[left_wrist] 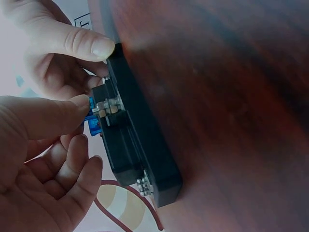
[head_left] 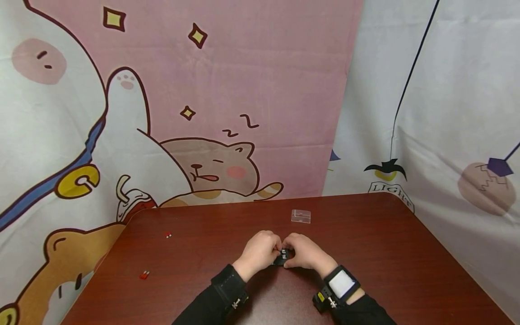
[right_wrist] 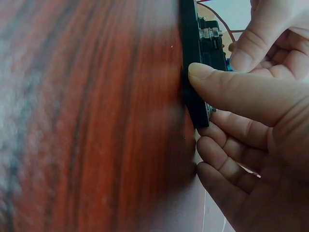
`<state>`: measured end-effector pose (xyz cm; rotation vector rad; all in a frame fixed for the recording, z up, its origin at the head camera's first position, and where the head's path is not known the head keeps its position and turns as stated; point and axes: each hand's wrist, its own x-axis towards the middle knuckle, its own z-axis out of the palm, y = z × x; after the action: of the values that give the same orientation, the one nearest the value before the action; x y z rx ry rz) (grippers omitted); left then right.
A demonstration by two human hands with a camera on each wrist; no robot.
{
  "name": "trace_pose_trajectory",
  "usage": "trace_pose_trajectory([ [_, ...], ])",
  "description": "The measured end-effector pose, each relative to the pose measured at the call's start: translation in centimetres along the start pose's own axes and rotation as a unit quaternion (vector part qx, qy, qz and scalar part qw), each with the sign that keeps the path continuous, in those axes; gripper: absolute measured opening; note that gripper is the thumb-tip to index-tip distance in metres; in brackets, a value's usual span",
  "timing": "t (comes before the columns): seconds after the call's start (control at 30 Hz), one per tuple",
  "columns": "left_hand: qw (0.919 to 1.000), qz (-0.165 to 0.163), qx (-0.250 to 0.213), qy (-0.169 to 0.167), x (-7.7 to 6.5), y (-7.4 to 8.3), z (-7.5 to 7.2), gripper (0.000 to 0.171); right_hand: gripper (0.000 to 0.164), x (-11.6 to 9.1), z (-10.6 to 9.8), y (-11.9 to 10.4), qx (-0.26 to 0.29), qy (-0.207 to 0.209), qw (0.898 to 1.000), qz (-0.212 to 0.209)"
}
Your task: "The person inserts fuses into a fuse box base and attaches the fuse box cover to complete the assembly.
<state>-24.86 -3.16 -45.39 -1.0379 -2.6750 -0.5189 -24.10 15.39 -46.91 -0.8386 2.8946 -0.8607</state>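
Observation:
A black block with metal screw terminals (left_wrist: 130, 130) lies on the table between both hands. My right hand (head_left: 306, 253) holds it by one end, with the thumb (right_wrist: 231, 89) pressed on its edge and the fingers curled at the other side. At the block's upper face, thumb and forefinger of my left hand (head_left: 262, 253) pinch a small blue translucent plastic piece (left_wrist: 93, 126). Fingertips partly hide that piece, so I cannot tell how far it sits in the block. In the head view the hands cover much of the block.
Behind the hands lies a clear plastic case (head_left: 301, 216). Two small red-and-white pieces are at the table's left, one farther back (head_left: 168, 234) and one nearer (head_left: 144, 275). A printed cloth (head_left: 276, 90) hangs beyond the brown table (head_left: 386, 253).

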Motion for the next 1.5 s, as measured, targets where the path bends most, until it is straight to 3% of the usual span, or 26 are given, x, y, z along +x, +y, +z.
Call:
trace_pose_trajectory([
  [1.5, 0.9989, -0.042, -0.019, -0.013, 0.38, -0.01, 0.25, 0.016, 0.039, 0.00, -0.15, -0.19, -0.009, -0.003, 1.000, 0.001],
])
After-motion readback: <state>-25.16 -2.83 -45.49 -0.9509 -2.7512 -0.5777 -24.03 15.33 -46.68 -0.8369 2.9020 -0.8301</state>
